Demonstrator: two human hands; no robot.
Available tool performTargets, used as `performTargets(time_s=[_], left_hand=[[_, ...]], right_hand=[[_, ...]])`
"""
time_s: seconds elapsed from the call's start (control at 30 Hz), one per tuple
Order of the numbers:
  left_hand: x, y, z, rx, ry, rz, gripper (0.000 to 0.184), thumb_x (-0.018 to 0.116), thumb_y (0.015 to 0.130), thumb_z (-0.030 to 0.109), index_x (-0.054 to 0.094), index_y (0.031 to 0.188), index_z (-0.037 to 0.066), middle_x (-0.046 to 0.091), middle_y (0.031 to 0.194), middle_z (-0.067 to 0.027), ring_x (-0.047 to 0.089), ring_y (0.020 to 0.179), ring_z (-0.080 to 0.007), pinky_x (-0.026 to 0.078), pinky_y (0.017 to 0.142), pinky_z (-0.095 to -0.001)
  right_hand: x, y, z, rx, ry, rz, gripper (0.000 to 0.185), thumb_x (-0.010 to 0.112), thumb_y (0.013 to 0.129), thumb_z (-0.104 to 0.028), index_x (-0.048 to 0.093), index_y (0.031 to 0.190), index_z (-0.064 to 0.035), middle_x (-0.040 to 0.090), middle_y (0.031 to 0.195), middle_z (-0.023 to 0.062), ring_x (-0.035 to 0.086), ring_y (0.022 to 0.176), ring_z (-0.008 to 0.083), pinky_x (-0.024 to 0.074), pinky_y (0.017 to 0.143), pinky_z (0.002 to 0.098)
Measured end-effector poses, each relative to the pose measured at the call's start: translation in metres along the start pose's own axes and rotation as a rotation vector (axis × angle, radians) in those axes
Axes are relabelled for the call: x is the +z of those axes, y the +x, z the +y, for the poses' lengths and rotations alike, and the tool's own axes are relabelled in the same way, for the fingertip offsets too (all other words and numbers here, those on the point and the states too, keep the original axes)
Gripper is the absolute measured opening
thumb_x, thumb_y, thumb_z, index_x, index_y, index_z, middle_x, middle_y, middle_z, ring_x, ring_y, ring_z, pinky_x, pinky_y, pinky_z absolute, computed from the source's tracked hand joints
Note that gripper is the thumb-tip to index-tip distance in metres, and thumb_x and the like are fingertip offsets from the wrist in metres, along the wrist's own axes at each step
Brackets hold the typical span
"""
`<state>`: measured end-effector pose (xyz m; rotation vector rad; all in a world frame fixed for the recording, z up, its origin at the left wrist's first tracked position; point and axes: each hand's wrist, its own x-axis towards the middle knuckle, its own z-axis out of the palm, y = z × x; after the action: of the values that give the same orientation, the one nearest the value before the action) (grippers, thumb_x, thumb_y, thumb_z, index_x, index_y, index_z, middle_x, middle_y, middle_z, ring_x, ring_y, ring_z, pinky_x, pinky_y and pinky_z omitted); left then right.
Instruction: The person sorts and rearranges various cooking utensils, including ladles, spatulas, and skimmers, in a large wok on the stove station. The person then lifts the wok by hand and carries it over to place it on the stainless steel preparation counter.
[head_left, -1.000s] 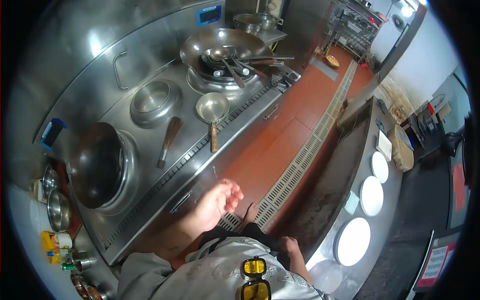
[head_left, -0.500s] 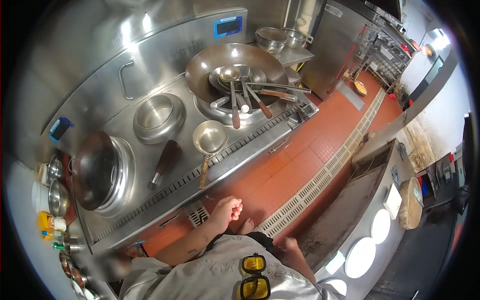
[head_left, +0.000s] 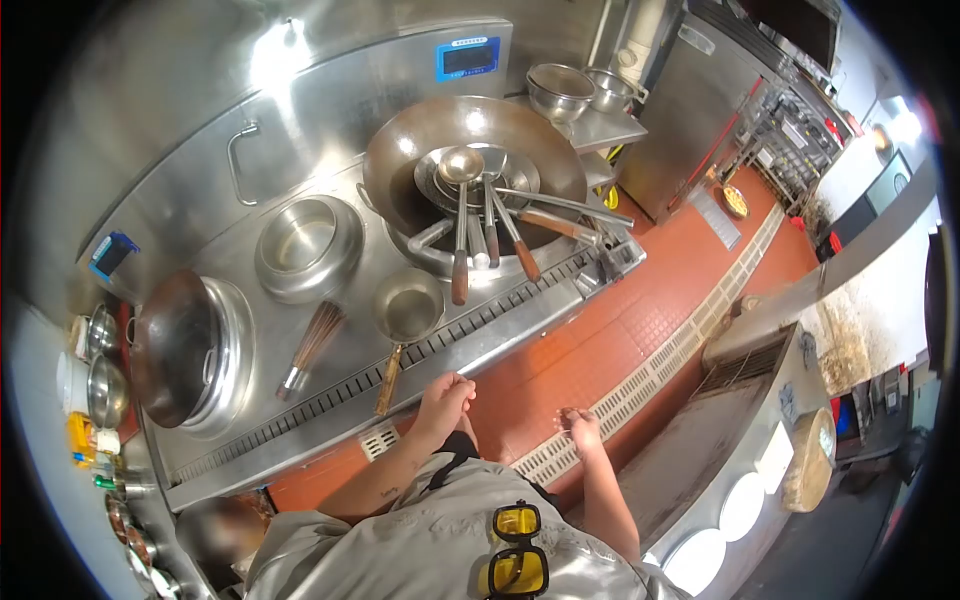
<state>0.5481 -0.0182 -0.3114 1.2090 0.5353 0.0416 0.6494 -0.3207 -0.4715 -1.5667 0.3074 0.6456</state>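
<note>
My left hand is above the floor at the stove's front edge, its fingers curled in with nothing visible in them. Nearest to it is the wooden handle of a metal dipper, which rests on the stove top without being touched. My right hand hangs over the floor drain, its fingers loosely bent and apart, holding nothing. A bamboo wok brush lies left of the dipper. Beyond it, a big wok carries a ladle and several other long-handled utensils.
A second wok tilts at the stove's left end, near a round metal pot. Metal bowls stand at the back right. On the right, a counter holds white plates and a round wooden board. A grated drain crosses the red floor.
My right hand has risen and moved forward, with its fingers now spread apart. My left hand has shifted slightly forward, still curled. The view has turned a little; the utensils lie as before.
</note>
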Motion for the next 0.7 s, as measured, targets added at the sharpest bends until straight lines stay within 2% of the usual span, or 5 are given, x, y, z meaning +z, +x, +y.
performTargets(time_s=[0.1, 0.27, 0.57, 0.6, 0.7], left_hand=[[0.001, 0.033, 0.019, 0.011, 0.044, 0.037, 0.014, 0.061, 0.088, 0.018, 0.057, 0.094, 0.006, 0.057, 0.081, 0.0005, 0.051, 0.069, -0.0053, 0.042, 0.061, -0.0208], [-0.017, 0.092, 0.019, 0.105, 0.224, 0.167, 0.046, 0.067, 0.086, 0.026, 0.052, 0.119, -0.002, 0.060, 0.104, -0.0100, 0.057, 0.080, -0.0128, 0.048, 0.072, -0.0281], [-0.033, 0.134, 0.028, 0.010, 0.134, -0.038, 0.050, 0.066, 0.088, 0.030, 0.051, 0.120, -0.005, 0.059, 0.097, -0.0078, 0.056, 0.082, -0.0117, 0.047, 0.071, -0.0272], [-0.028, 0.134, 0.031, 0.053, 0.100, -0.014, 0.032, 0.064, 0.090, 0.022, 0.051, 0.110, 0.001, 0.057, 0.088, -0.0008, 0.051, 0.073, -0.0073, 0.042, 0.065, -0.0222], [-0.025, 0.133, 0.049, 0.009, 0.071, -0.084, 0.030, 0.065, 0.089, 0.022, 0.051, 0.108, 0.003, 0.056, 0.088, -0.0002, 0.050, 0.070, -0.0069, 0.041, 0.060, -0.0213]], right_hand=[[0.028, 0.012, -0.051, -0.036, -0.040, -0.070, 0.021, 0.052, 0.095, -0.016, 0.066, 0.099, -0.0016, 0.068, 0.082, 0.0040, 0.060, 0.069, 0.0107, 0.0491, 0.064, 0.0254], [0.068, 0.029, -0.120, -0.130, -0.082, -0.175, 0.019, 0.055, 0.094, -0.019, 0.067, 0.091, -0.0042, 0.067, 0.081, 0.0019, 0.060, 0.071, 0.0099, 0.0474, 0.067, 0.0248], [0.120, 0.058, -0.202, -0.191, -0.077, -0.230, 0.036, 0.052, 0.093, -0.012, 0.046, 0.126, 0.0021, 0.065, 0.094, 0.0078, 0.060, 0.074, 0.0119, 0.0489, 0.065, 0.0255], [0.123, 0.060, -0.210, -0.195, -0.091, -0.235, 0.037, 0.053, 0.093, -0.012, 0.046, 0.126, 0.0020, 0.065, 0.094, 0.0079, 0.061, 0.074, 0.0122, 0.0491, 0.065, 0.0257], [0.127, 0.073, -0.225, -0.183, -0.146, -0.261, 0.044, 0.057, 0.090, -0.018, 0.044, 0.128, 0.0004, 0.065, 0.098, 0.0087, 0.061, 0.075, 0.0130, 0.0493, 0.063, 0.0262]])
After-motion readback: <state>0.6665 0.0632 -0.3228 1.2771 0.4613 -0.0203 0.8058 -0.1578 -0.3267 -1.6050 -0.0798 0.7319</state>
